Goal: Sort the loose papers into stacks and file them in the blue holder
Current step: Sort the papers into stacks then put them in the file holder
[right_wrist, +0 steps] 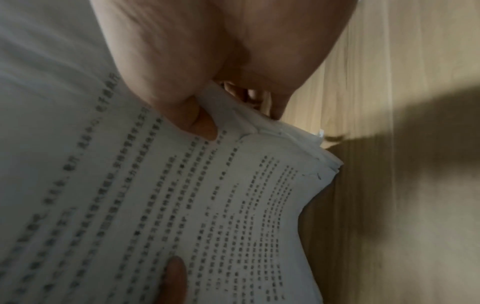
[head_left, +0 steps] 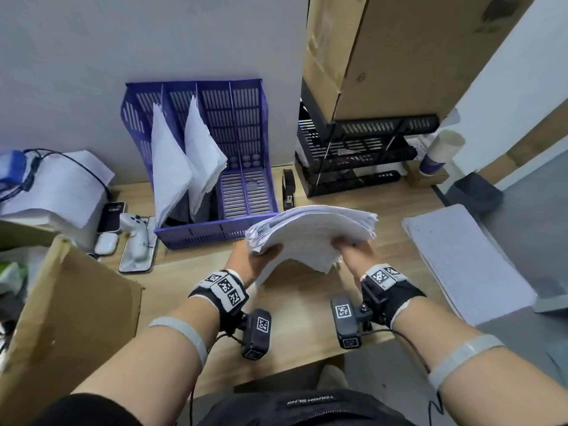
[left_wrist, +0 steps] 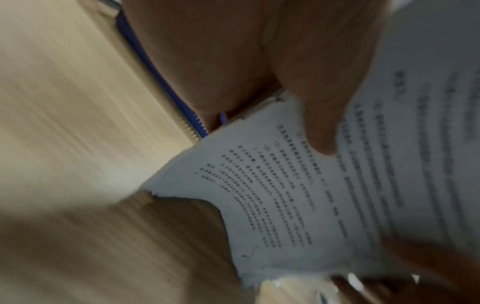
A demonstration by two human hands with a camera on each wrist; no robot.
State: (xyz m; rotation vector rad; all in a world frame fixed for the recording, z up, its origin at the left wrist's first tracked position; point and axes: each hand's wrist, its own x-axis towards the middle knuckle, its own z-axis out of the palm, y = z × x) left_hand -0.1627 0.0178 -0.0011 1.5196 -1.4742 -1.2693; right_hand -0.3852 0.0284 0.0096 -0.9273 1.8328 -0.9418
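A thick stack of printed white papers [head_left: 310, 232] hangs above the wooden desk, just in front of the blue holder [head_left: 242, 186]. My left hand [head_left: 258, 256] grips its left near corner, thumb on the sheet. My right hand [head_left: 350, 245] grips the right near corner. In the left wrist view the thumb presses the printed stack [left_wrist: 298, 195]; in the right wrist view the thumb pinches the stack's [right_wrist: 182, 205] corner. The holder's two left slots hold leaning paper bundles [head_left: 190, 158]; its two right slots show bare floor.
Another flat paper pile [head_left: 461, 256] lies at the desk's right edge. Black trays [head_left: 353, 158] under cardboard boxes stand at back right with a paper cup [head_left: 439, 155]. A stapler [head_left: 288, 189], phones and earbuds case [head_left: 106, 244] lie left; an open carton [head_left: 67, 318] fills the near left.
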